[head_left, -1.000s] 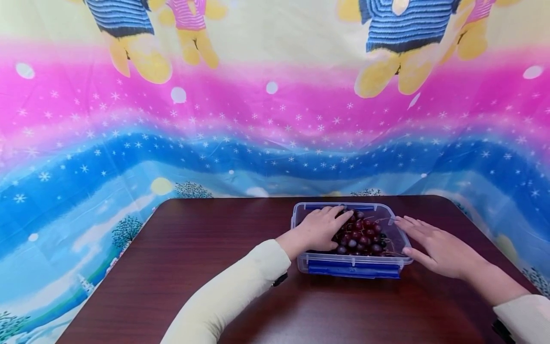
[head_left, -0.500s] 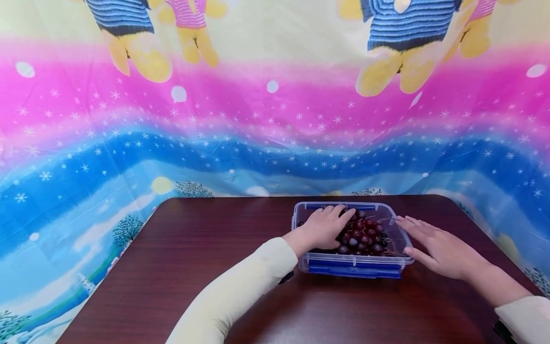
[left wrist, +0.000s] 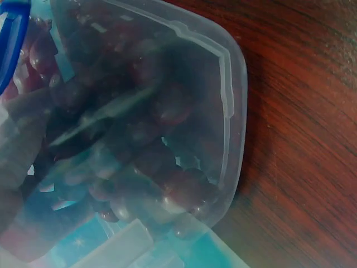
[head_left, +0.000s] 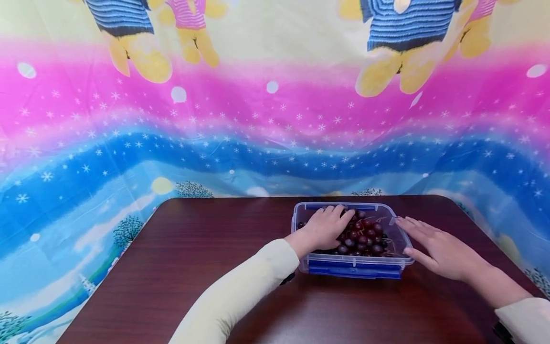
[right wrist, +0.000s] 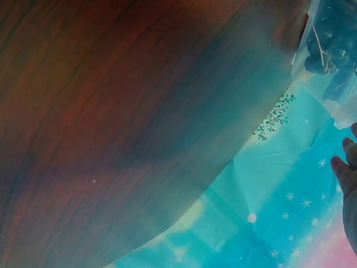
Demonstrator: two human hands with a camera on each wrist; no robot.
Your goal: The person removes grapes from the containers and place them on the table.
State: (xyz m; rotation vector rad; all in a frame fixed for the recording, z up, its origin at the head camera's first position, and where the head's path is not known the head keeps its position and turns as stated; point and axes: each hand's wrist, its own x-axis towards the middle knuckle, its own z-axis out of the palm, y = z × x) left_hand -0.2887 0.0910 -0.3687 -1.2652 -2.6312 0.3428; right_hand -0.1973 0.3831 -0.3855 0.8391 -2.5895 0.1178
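Note:
A clear plastic box (head_left: pixel 292 222) with blue clips stands at the table's right side, holding dark red grapes (head_left: pixel 365 236) on thin stems. My left hand (head_left: pixel 324 227) reaches in over its left side, fingers bent down around grapes; their tips are hidden. Through the clear wall in the left wrist view, grapes (left wrist: pixel 181 192) and part of the hand (left wrist: pixel 17 156) look blurred. Against the box's right rim lie the straight fingertips and thumb of my right hand (head_left: pixel 442 251). Only some fingers (right wrist: pixel 348 167) of it show in the right wrist view, beside a box corner (right wrist: pixel 341 114).
The dark brown wooden table (head_left: pixel 215 248) runs left and forward of the box. Behind it hangs a cloth backdrop (head_left: pixel 258 119) with snowflakes and bears, close to the table's far edge (head_left: pixel 240 198).
My left hand has moved slightly right and deeper into the box. The grapes under it have shifted a little, and a dark grape now shows at the left wall. My right hand stays nearly still.

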